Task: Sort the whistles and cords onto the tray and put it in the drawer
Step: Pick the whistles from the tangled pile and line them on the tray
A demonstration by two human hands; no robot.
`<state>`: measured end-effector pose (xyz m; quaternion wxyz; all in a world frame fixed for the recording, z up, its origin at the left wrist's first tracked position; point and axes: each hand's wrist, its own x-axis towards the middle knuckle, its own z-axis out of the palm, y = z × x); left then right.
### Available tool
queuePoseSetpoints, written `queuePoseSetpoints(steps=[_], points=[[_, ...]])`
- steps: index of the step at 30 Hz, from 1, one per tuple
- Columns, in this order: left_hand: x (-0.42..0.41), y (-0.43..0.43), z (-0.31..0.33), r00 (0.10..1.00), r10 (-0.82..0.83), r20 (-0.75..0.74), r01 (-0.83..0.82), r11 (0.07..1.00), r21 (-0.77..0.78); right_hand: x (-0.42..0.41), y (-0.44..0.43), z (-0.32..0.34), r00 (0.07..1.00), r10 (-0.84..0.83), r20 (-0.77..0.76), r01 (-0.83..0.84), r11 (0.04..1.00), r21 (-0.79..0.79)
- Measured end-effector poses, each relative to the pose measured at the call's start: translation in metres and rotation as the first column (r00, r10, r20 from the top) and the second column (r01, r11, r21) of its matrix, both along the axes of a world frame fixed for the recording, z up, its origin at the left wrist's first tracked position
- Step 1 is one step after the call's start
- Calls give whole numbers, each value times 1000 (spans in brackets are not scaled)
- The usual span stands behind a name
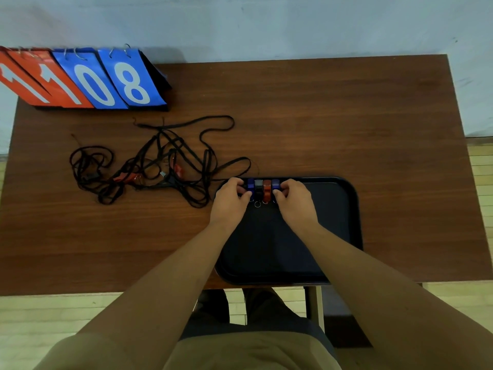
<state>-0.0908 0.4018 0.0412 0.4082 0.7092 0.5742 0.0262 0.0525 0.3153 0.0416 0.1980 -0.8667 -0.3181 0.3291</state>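
A person looks down at a brown wooden tabletop (320, 116). A black tray (352, 214) lies at the near edge, right of centre.

4 whistles (262, 189) stand side by side in a short row along the tray's far edge, touching one another: blue, black, red, blue, left to right. Small metal rings hang from their near ends. The row runs left to right.

The left hand (230, 201) and right hand (297, 201) bracket the row. Each has its fingers curled inward, the fingertips pressing the outer whistle at its end, as if squeezing the row together to straighten it. Neither hand has a whistle lifted.

The cords (160, 164) lie in 1 black tangle on the tabletop, off the tray, to the left and slightly beyond the hands. Their number cannot be counted, as the loops overlap. At least 1 red piece and 1 pale clip show among them; whether these are further whistles is unclear. The tangle stretches mainly left to right, its nearest loops just beside the tray's far left corner. The left hand is nearer, so it would likely make the reach.

1 flip scoreboard (85, 81) stands at the far left corner, 2 red cards reading 11 and 2 blue cards reading 08. No drawer is visible.
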Motion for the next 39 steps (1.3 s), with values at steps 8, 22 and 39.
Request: queuePoseSetpoints(steps=[8, 22, 39], points=[[-49, 26, 36, 994, 54, 96, -51, 998, -40, 2, 9, 35, 988, 80, 131, -90, 993, 74], [-205, 124, 50, 979, 135, -154, -113, 983, 145, -109, 135, 62, 879, 469, 81, -475, 878, 65], [-235, 169, 5, 976, -106, -190, 126, 988, 91, -168, 186, 14, 920, 392, 8, -386, 909, -160]])
